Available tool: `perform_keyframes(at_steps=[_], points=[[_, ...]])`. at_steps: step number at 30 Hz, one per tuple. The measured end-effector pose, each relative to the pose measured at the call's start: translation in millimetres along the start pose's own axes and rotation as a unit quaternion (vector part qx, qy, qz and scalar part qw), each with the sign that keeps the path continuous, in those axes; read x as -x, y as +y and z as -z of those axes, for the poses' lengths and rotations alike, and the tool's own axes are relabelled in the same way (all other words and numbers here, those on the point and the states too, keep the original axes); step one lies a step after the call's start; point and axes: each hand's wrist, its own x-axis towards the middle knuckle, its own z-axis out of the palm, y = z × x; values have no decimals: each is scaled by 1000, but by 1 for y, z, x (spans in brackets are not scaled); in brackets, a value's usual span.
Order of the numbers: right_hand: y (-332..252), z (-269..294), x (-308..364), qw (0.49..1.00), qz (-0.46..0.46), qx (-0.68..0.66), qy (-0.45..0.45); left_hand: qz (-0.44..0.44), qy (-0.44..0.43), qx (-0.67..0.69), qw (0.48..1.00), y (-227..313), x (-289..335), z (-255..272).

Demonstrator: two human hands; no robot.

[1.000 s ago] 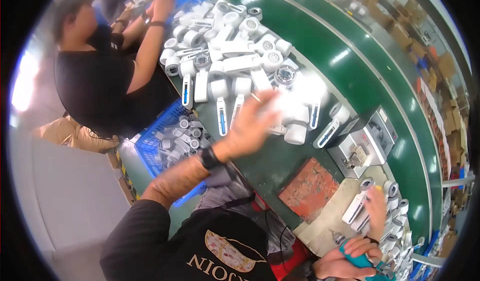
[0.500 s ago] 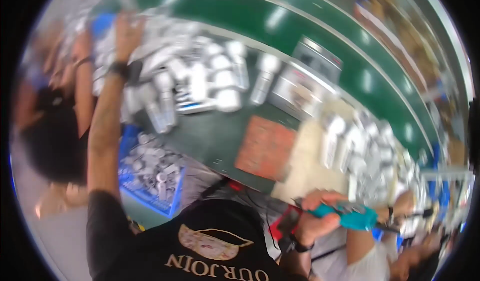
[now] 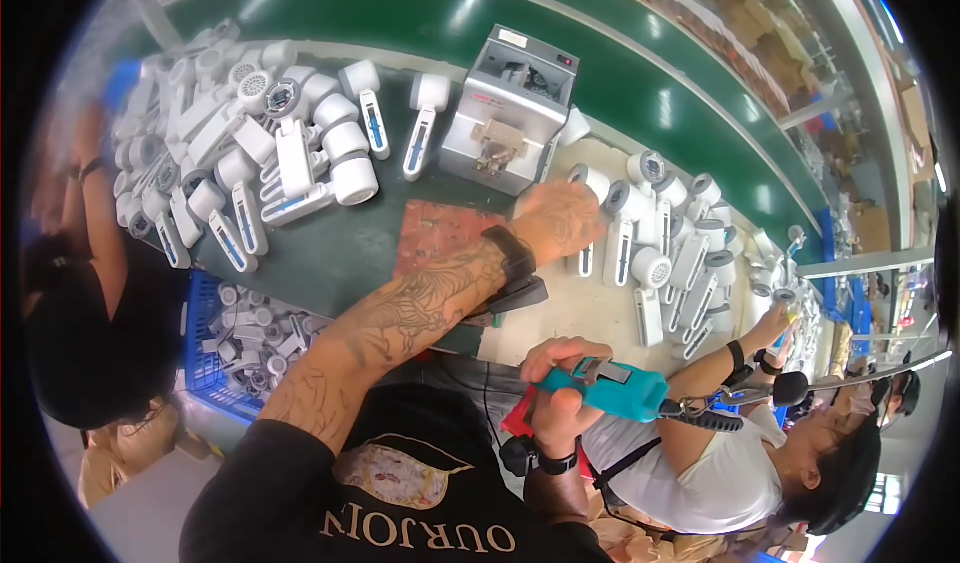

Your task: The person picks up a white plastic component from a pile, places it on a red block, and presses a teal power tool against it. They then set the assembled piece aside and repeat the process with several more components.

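Note:
My left arm crosses the bench, and my left hand [image 3: 560, 221] closes over a white handled device [image 3: 586, 262] at the near-machine end of the right-hand row. My palm and fingers partly cover it; its round head and lower handle show around them. Lower down, my right hand [image 3: 557, 425] grips a teal electric screwdriver [image 3: 618, 393] lying sideways, its cord end toward the right. The fingers hide the screwdriver's tip. Beneath my left forearm lies a worn red mat [image 3: 432, 231]. Several similar white devices [image 3: 655, 268] with round grilles stand in the row beside my left hand.
A grey metal box machine [image 3: 510, 113] stands behind the mat. White devices heap at the left [image 3: 225, 128]. A blue crate [image 3: 205, 363] of small parts sits below. A co-worker in a white shirt [image 3: 690, 478] is at right; another person [image 3: 85, 333] is at left.
My left hand has moved from the left heap to the row of white devices at right. The view has shifted, and my right hand keeps hold of the screwdriver.

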Motion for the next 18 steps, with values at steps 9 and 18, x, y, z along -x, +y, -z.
perform_keyframes(at_steps=[9, 18], points=[[26, 21, -20, 999, -7, 39, 5, -45, 73, 130, 988, -7, 67, 65], [34, 2, -69, 998, 19, 67, 1, -110, 99, 66, 987, -44, 133, 87]])
